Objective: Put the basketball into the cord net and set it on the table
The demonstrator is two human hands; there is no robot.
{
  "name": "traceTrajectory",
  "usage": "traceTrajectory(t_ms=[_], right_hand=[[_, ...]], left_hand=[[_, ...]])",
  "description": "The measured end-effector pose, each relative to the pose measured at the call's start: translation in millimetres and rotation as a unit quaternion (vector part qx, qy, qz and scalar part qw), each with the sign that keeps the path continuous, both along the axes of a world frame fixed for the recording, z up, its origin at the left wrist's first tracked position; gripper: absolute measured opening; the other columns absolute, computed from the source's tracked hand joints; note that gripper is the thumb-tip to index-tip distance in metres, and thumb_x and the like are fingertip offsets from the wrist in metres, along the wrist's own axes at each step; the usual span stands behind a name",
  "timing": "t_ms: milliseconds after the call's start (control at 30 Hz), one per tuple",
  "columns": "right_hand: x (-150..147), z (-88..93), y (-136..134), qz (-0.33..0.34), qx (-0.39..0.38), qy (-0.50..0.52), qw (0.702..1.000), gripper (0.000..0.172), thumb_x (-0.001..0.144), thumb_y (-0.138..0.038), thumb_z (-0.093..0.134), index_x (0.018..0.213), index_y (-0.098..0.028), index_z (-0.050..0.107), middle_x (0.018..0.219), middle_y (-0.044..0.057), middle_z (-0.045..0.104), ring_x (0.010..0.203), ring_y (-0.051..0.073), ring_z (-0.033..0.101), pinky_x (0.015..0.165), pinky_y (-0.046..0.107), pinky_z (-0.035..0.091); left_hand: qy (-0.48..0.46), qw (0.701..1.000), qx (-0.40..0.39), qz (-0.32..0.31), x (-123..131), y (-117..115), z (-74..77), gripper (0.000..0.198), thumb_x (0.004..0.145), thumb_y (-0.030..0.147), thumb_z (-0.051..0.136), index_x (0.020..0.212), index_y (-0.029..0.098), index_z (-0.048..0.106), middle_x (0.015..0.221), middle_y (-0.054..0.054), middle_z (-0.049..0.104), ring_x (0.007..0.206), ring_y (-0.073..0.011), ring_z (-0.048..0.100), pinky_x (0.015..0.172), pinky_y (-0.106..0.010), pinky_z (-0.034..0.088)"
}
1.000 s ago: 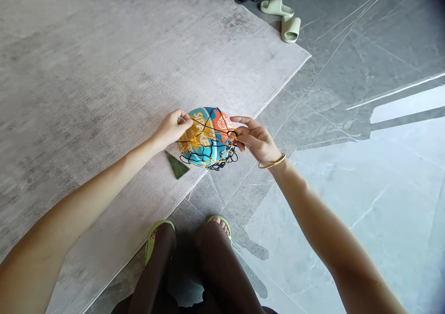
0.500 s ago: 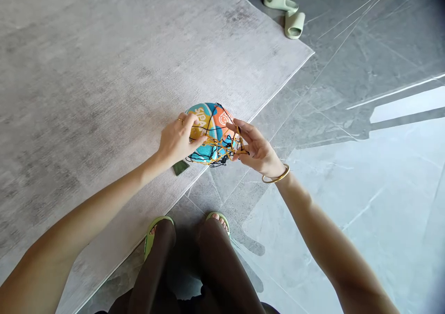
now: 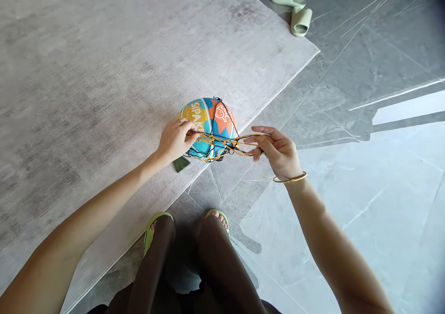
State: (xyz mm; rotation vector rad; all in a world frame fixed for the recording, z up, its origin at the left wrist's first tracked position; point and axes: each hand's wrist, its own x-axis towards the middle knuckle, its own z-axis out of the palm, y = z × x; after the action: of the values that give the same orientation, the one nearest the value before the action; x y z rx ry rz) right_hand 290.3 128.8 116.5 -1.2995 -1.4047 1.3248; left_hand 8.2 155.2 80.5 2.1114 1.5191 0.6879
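A small ball (image 3: 210, 117) in teal, orange and yellow sits on the edge of a grey rug (image 3: 104, 73). A yellow and black string net (image 3: 222, 144) hangs round its near side. My left hand (image 3: 174, 140) is closed on the net at the ball's left side. My right hand (image 3: 274, 149), with a gold bangle at the wrist, pinches the net's strands and holds them stretched out to the right of the ball.
A green triangular piece (image 3: 181, 163) lies on the rug just below my left hand. Two pale green slippers (image 3: 295, 8) lie on the grey tile floor (image 3: 347, 189) at the top right. My feet in green sandals (image 3: 187, 226) are below the ball.
My right hand has moved right and away from the ball, drawing the net strands out. The net has slipped lower on the ball, baring more of its top.
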Motion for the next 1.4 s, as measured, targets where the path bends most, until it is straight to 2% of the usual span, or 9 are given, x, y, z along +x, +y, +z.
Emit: traceTrajectory(t_ms=[267,433,567,733,900,1033,1133,1267,1400], right_hand=[[16.1,-49.1,0.0,-0.092,-0.015,-0.045,0.995,0.029,0.085,-0.04,0.058,0.103,-0.018,0.067,0.091,0.006,0.074,0.076,0.015,0.071,0.065,0.03,0.056],[16.3,-57.5,-0.5,-0.127,0.1,-0.2,0.966,0.024,0.08,-0.031,0.06,0.1,-0.02,0.069,0.1,0.008,0.071,0.096,0.022,0.066,0.082,0.041,0.054],[-22.2,-42.9,-8.8,-0.022,0.268,-0.318,0.909,0.027,0.083,-0.029,0.061,0.11,-0.025,0.068,0.112,0.01,0.066,0.109,0.028,0.059,0.095,0.049,0.047],[-57.7,-49.2,1.2,0.094,0.329,-0.372,0.863,0.016,0.087,-0.026,0.061,0.1,-0.028,0.07,0.114,0.009,0.063,0.11,0.03,0.055,0.095,0.051,0.046],[-46.5,-52.7,9.5,0.099,0.322,-0.245,0.909,0.01,0.09,-0.025,0.056,0.09,-0.028,0.066,0.11,0.006,0.067,0.112,0.026,0.06,0.099,0.05,0.049],[-36.4,-39.3,-16.8,0.066,0.249,-0.128,0.958,0.004,0.089,-0.029,0.059,0.093,-0.027,0.061,0.103,0.005,0.071,0.113,0.025,0.065,0.106,0.054,0.047],[-32.8,-30.4,-44.1,0.015,0.178,-0.056,0.982,0.009,0.089,-0.033,0.062,0.094,-0.027,0.057,0.089,0.004,0.072,0.097,0.024,0.071,0.1,0.054,0.053],[-28.2,-23.4,-70.6,-0.032,0.126,-0.001,0.991,0.018,0.087,-0.04,0.066,0.094,-0.028,0.056,0.07,0.002,0.069,0.075,0.024,0.072,0.084,0.053,0.06],[-25.5,-24.3,-88.9,0.045,0.162,-0.02,0.986,0.007,0.088,-0.033,0.064,0.092,-0.028,0.061,0.071,0.003,0.07,0.072,0.023,0.071,0.078,0.05,0.06]], left_hand=[[-0.071,0.996,-0.044,0.037,-10.0,-11.7,6.9,0.012,0.091,0.031,0.054,0.085,0.02,0.056,0.088,-0.004,0.068,0.08,-0.0151,0.06,0.075,-0.026,0.046],[-0.162,0.981,-0.095,0.052,-15.5,-16.1,12.4,0.014,0.089,0.031,0.056,0.088,0.018,0.059,0.089,-0.004,0.069,0.082,-0.0133,0.063,0.071,-0.022,0.047],[-0.194,0.971,-0.134,0.025,-13.5,-22.6,16.1,0.02,0.088,0.035,0.057,0.096,0.018,0.065,0.097,-0.006,0.071,0.088,-0.0149,0.065,0.077,-0.023,0.05],[-0.174,0.969,-0.174,-0.018,-22.6,-33.6,24.5,0.026,0.089,0.041,0.056,0.092,0.019,0.068,0.095,-0.006,0.072,0.087,-0.0161,0.064,0.075,-0.025,0.05],[-0.175,0.967,-0.18,0.047,-54.7,-38.5,16.4,0.024,0.083,0.042,0.063,0.089,0.02,0.065,0.079,-0.002,0.066,0.069,-0.0125,0.058,0.062,-0.023,0.045],[-0.155,0.969,-0.173,0.087,-75.5,-41.2,4.9,0.023,0.08,0.042,0.066,0.088,0.021,0.065,0.073,0.001,0.062,0.061,-0.0104,0.051,0.055,-0.022,0.038],[-0.126,0.974,-0.155,0.106,-82.6,-44.2,-1.8,0.019,0.081,0.04,0.063,0.086,0.021,0.065,0.074,0.001,0.063,0.062,-0.0105,0.05,0.056,-0.022,0.037],[-0.071,0.977,-0.145,0.137,-86.9,-50.6,-8.1,0.016,0.083,0.036,0.058,0.084,0.022,0.065,0.073,0.001,0.064,0.063,-0.0116,0.052,0.059,-0.023,0.038],[-0.022,0.977,-0.149,0.152,-94.8,-59.3,-17.8,0.015,0.082,0.035,0.057,0.083,0.023,0.065,0.072,0.0,0.066,0.065,-0.0137,0.055,0.061,-0.024,0.039]])
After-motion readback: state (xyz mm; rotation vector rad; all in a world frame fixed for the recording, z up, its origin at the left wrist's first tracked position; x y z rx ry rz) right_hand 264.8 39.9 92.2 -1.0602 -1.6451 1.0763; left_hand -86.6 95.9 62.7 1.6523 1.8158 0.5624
